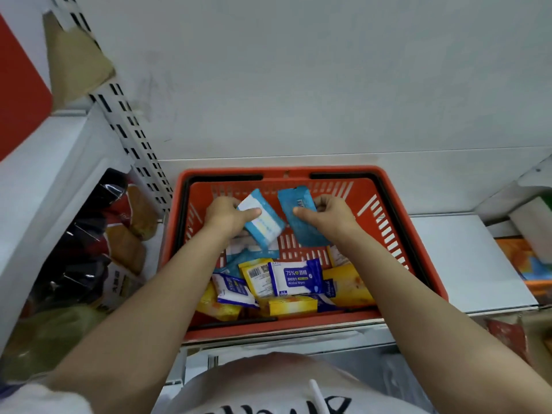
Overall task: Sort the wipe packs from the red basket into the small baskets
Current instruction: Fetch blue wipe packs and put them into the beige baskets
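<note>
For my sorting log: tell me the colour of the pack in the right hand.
Light blue foil wipe pack with a white barcode patch, seen in the head view.

One red basket (397, 204) – two hands – two held packs

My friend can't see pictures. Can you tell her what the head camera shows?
A person's left hand and right hand each hold a light blue wipe pack, left pack and right pack, above a red basket on a white shelf. More yellow and dark blue packs, one reading alcohol wipes, lie piled at its near end.
</note>
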A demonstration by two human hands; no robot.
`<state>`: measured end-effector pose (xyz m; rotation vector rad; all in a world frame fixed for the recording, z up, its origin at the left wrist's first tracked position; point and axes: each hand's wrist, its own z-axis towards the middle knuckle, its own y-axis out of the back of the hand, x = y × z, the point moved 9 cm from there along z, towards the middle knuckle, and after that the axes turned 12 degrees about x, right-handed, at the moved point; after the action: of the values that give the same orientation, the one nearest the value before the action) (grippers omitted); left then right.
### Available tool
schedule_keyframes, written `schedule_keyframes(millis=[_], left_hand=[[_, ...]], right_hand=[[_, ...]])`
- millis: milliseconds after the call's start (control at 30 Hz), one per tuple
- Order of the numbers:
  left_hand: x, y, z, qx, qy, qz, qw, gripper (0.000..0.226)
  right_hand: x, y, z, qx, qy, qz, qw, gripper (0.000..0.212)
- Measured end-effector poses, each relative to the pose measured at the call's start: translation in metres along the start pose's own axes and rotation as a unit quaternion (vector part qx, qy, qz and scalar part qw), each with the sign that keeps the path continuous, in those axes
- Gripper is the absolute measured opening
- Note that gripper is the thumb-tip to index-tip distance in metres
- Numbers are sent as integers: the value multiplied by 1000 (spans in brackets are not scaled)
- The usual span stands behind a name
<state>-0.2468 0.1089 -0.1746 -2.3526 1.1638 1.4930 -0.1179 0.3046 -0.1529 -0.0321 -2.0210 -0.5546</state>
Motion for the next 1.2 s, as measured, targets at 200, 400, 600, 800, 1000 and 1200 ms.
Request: schedule_keyframes(millis=[200,400,600,800,1000,1200], left_hand=[[-3,-19,-40,97,-11,-259,961,16],[1,-15,-51,99,-27,-319,942,13],[-3,-33,-67,77,-59,-370,924,19],[-39,-86,-101,110,-146,-310,933,48],[-66,-209,-168,177,-203,-248,930,30],[-51,-385,-251,244,-185,-191,933,25]], right_hand=[[24,-57,-25,148,56,32,987,47],[10,-51,-38,127,50,118,983,42],[-6,3,-70,-38,57,182,981,77],[-32,84,-145,-184,121,242,945,63],[-113,173,-268,-293,110,357,880,54],[-240,251,-435,-396,95,384,829,46]])
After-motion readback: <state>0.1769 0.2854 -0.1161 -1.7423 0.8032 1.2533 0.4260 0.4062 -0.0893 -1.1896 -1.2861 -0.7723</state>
